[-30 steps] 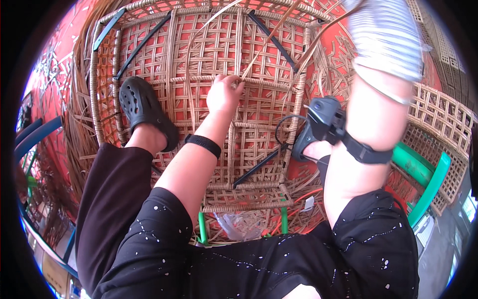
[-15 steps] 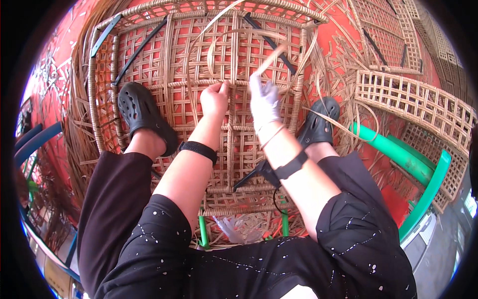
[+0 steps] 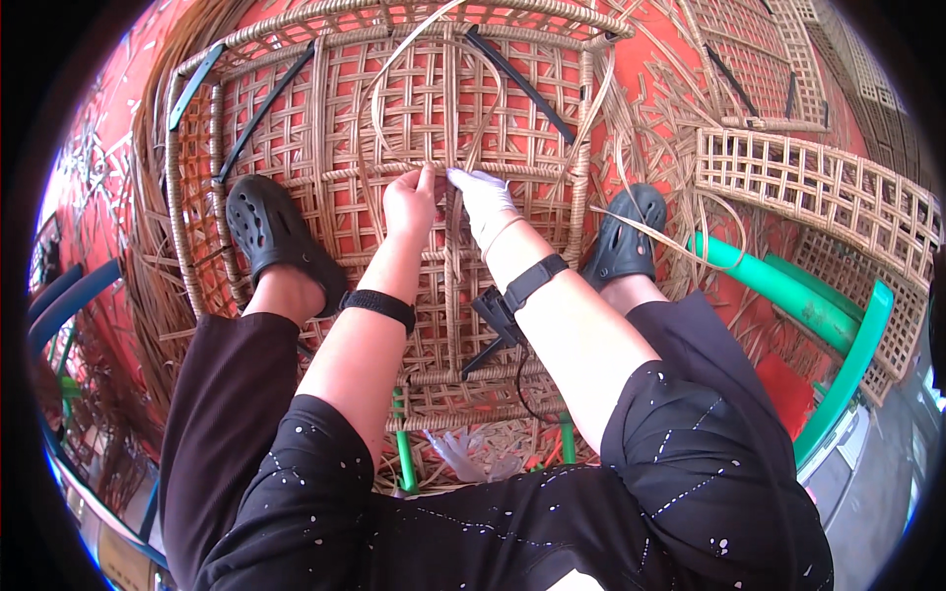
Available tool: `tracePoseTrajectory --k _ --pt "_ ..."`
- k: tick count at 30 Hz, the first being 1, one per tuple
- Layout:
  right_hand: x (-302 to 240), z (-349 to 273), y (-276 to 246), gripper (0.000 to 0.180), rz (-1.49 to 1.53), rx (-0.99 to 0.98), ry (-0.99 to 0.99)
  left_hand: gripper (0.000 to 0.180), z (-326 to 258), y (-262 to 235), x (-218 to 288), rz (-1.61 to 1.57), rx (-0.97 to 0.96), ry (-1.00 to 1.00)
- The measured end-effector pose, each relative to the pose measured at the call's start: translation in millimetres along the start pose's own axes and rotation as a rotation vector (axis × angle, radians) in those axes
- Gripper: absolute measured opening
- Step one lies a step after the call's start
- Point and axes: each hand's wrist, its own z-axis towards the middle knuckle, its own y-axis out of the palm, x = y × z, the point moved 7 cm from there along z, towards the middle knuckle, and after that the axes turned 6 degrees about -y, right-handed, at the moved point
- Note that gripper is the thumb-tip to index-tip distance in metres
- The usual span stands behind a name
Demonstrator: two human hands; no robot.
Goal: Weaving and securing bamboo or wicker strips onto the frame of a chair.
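Note:
A large open-weave rattan basket frame [image 3: 320, 138] lies between my feet, with wrapped bars crossing it. At the middle of its wrapped crossbar [image 3: 532, 169], my bare left hand [image 3: 407, 205] is closed in a pinch, and whatever lies between its fingertips is hidden. Just right of it, almost touching, my right hand [image 3: 483, 205] in a white glove pinches a thin cane strip. That pale cane strip [image 3: 500, 97] curves up in a loop over the weave and comes down to the gloved fingertips. Black bands circle both my forearms.
Dark clogs [image 3: 271, 231] are on my feet, either side of the frame. Dark flat braces [image 3: 522, 84] cross its corners. More woven panels [image 3: 818, 182] lie at the right, beside a green tubular frame [image 3: 788, 291]. Long cane strands [image 3: 163, 148] and scraps cover the red floor.
My right hand has come down and left, from above the crossbar to beside my left hand. The cane strip it held raised now hangs in a loop. My left hand stays pinched at the crossbar.

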Motion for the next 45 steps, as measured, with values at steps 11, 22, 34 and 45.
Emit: tracePoseTrajectory --k 11,22,34,45 --pt "-5 -2 0 0.018 0.053 -0.038 0.01 0.028 -10 1 53 0.425 -0.264 -0.012" --pt "3 1 -1 0.018 0.067 -0.007 0.037 0.025 6 12 76 0.398 -0.507 -0.105" --pt "15 4 2 0.016 0.149 0.057 0.019 0.022 -42 6 88 0.996 0.153 0.687" --pt "21 11 3 0.014 0.143 0.03 0.043 0.029 -33 18 84 1.123 0.167 0.589"
